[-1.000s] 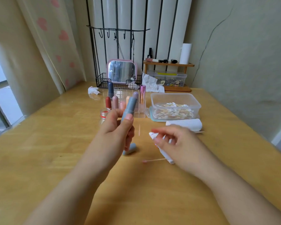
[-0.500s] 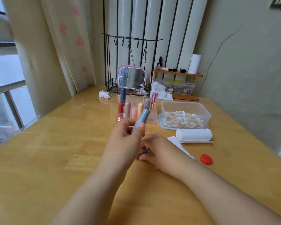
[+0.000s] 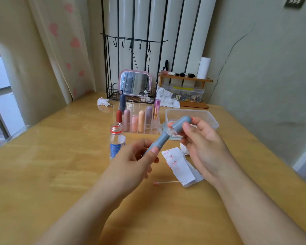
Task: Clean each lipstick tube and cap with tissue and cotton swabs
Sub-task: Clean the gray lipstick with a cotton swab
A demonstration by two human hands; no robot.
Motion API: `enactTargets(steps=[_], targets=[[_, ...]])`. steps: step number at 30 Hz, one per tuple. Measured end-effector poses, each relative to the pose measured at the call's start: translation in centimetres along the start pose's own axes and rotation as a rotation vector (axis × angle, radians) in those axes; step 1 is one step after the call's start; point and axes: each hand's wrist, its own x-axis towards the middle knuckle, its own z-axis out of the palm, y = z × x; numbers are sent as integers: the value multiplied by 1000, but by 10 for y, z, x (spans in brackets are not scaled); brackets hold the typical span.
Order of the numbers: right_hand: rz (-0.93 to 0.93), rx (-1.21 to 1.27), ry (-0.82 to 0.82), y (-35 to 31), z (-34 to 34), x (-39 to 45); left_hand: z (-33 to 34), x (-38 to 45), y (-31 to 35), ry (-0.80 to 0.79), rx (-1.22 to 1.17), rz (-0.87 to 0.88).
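Head view, hands point(image 3: 166, 152) before stained tissue point(image 3: 179, 165), bottle point(image 3: 116, 142) beside

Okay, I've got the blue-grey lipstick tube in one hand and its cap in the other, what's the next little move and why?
Probably slide the cap, held in your right hand, onto the lipstick tube that your left hand grips. The cap's open end already faces the tube's top, and the stained tissue and used cotton swab lie set aside.
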Motion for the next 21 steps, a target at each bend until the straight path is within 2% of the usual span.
enactTargets(steps=[3,11,17,21], targets=[[-14,-70,-39,0,-3,-2,0,-2,-1,-5,17,12],[-154,-457,-200,8,7,-10,0,-1,-2,-2,46,56],[-152,-438,-187,14,9,-11,2,-1,-5,6,99,65],[-133,-487,-244,11,8,-11,5,-1,-2,24,73,46]])
